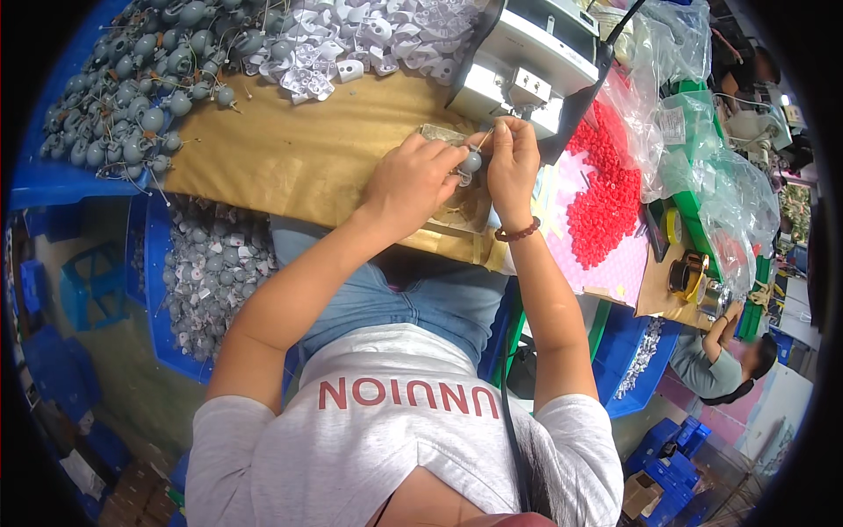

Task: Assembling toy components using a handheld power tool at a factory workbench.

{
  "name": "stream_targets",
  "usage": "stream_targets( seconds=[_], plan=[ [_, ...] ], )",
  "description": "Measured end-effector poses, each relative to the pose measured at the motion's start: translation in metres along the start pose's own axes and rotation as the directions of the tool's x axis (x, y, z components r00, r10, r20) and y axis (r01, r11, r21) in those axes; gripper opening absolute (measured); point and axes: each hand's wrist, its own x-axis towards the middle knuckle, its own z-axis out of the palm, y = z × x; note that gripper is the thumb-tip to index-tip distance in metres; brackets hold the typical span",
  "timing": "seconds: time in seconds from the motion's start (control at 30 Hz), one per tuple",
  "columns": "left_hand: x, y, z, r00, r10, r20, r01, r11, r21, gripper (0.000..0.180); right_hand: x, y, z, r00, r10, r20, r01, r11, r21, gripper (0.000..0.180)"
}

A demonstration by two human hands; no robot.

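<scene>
Grey balls with wires (132, 114) are heaped at far left, beside white plastic pieces (378, 39). A grey ball (471, 162) is flanked by both hands; whether it is grasped by the left hand (413, 183) cannot be told. A thin wire (484, 138) is pinched by the right hand (514, 162), closely backed by a white machine (531, 75). Red pieces (606, 189) are spread rightward.

Standing on the floor (132, 378) at left, a blue stool (97, 279). To the right, crumpled clear plastic bags (740, 220), a yellow tape roll (673, 226) nearby. Farther right, a person in a grey-green top (713, 372); below, blue crates (673, 479) beside a cardboard box (642, 494).
</scene>
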Motion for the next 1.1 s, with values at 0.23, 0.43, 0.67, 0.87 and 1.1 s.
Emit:
stream_targets(
  seconds=[0.23, 0.43, 0.67, 0.87, 1.1],
  plan=[
    [-0.001, -0.003, -0.002, 1.0, 0.02, -0.021, -0.02, 1.0, -0.001, 0.035, 0.003, -0.007, 0.001, 0.998, 0.042, 0.04, -0.044, 0.997, 0.063, 0.015],
    [-0.035, -0.003, -0.048, 0.989, -0.147, -0.013, 0.132, 0.919, -0.371, 0.035, -0.011, -0.009, -0.048, 0.941, 0.02, 0.337, -0.024, 1.0, 0.008, 0.026],
    [-0.144, -0.057, -0.176, 0.746, -0.659, 0.091, 0.664, 0.728, -0.169, 0.037, -0.008, 0.008, -0.104, 0.945, 0.093, 0.313, -0.078, 0.995, -0.06, 0.023],
    [-0.201, -0.104, -0.241, 0.705, -0.707, 0.053, 0.673, 0.691, 0.263, 0.037, 0.005, 0.013, -0.144, 0.986, 0.056, 0.155, -0.029, 0.985, -0.171, 0.022],
    [-0.165, -0.122, -0.227, 0.642, -0.754, -0.138, 0.767, 0.626, 0.14, 0.022, 0.029, 0.052, -0.213, 0.953, -0.2, 0.227, 0.294, 0.444, -0.846, 0.025]
  ],
)
